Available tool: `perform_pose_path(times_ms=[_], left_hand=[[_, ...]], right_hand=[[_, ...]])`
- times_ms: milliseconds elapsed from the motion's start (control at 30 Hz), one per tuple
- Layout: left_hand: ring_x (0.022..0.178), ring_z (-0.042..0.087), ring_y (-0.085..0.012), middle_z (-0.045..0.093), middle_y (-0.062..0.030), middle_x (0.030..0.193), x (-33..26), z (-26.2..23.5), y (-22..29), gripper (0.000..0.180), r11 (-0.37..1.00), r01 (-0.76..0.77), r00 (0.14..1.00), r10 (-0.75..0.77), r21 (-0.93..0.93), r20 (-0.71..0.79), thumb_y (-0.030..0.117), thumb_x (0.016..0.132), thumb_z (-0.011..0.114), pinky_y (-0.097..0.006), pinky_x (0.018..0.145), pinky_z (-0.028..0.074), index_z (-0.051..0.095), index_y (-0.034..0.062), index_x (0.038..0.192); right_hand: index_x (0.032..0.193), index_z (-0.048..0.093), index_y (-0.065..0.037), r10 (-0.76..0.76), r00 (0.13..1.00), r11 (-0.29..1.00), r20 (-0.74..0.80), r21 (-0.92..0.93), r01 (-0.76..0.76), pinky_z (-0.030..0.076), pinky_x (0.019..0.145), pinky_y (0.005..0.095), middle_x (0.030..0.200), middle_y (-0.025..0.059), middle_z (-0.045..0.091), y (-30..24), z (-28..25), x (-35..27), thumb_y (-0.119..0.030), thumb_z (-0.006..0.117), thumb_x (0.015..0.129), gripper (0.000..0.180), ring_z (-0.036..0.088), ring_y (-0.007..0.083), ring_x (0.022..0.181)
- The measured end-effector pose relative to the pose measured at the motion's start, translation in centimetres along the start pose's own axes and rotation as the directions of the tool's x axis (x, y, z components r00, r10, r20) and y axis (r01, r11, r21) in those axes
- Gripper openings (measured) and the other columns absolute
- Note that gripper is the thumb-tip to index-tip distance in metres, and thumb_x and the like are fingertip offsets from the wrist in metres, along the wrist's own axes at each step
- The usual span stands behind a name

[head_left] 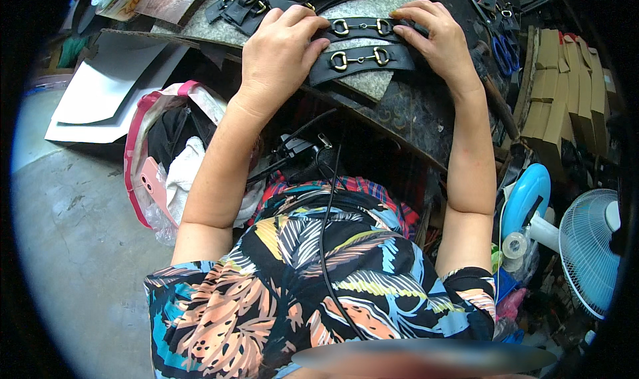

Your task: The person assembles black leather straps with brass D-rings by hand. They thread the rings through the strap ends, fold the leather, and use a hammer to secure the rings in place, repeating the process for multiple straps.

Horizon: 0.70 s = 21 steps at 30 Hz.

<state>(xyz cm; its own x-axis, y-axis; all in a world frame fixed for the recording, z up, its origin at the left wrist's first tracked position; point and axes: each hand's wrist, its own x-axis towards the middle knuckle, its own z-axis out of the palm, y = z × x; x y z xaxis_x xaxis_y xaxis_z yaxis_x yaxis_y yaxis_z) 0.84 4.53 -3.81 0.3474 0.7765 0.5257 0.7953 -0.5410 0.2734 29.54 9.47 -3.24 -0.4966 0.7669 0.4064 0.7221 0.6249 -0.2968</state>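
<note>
Left hand (282, 49): pinching the upper black strap (361, 35) at one end!
Right hand (436, 42): gripping the other!
Lower strap (361, 64): just below.

The person bends both arms over the table (419, 127), left hand (283, 54) and right hand (434, 44) at opposite ends of a black strap (363, 28) with a metal buckle. A second strap (365, 62) lies just below it on a grey stone slab (377, 86), and more straps (263, 4) are heaped beyond the left hand. White sheets (100, 89) and a pink-rimmed bag (133, 162) sit over to the left; cardboard boxes (558, 92) and a fan (590, 254) stand to the right.
</note>
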Motion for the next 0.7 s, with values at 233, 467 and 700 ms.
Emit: perform_pose_path(times_ms=[233,467,700], left_hand=[[0.091,0.065,-0.0223,0.071,0.0005,0.103,-0.4,1.2,-1.0,0.017,0.990,-0.077,0.982,0.055,-0.121,-0.180,0.019,0.085,0.078,-0.033,0.078,0.054,0.078,0.0138,0.101],[0.093,0.065,-0.0219,0.071,-0.0006,0.104,-0.6,1.0,-1.0,0.019,0.986,-0.043,0.988,0.018,-0.164,-0.150,0.018,0.085,0.079,-0.034,0.079,0.054,0.079,0.0136,0.103],[0.100,0.063,-0.0257,0.066,-0.0053,0.111,-0.3,0.2,-0.1,0.041,0.999,-0.043,0.999,0.043,-0.029,-0.007,0.015,0.090,0.071,-0.037,0.085,0.055,0.071,0.0273,0.129]], right_hand=[[0.109,0.078,-0.016,0.004,0.998,1.000,-0.060,-0.001,-0.004,0.055,0.093,0.0366,0.110,0.0005,0.072,-0.6,-0.1,0.0,-0.021,0.076,0.089,0.020,0.066,0.0224,0.108],[0.111,0.077,-0.011,0.040,0.999,0.999,0.014,-0.036,-0.039,0.053,0.099,0.0366,0.116,0.0033,0.072,-0.8,-0.3,0.0,-0.018,0.076,0.090,0.022,0.066,0.0242,0.114],[0.108,0.077,-0.015,0.007,0.999,0.999,-0.038,-0.041,-0.009,0.055,0.094,0.0377,0.111,0.0016,0.072,-0.5,0.1,-0.1,-0.021,0.075,0.090,0.019,0.066,0.0236,0.107]])
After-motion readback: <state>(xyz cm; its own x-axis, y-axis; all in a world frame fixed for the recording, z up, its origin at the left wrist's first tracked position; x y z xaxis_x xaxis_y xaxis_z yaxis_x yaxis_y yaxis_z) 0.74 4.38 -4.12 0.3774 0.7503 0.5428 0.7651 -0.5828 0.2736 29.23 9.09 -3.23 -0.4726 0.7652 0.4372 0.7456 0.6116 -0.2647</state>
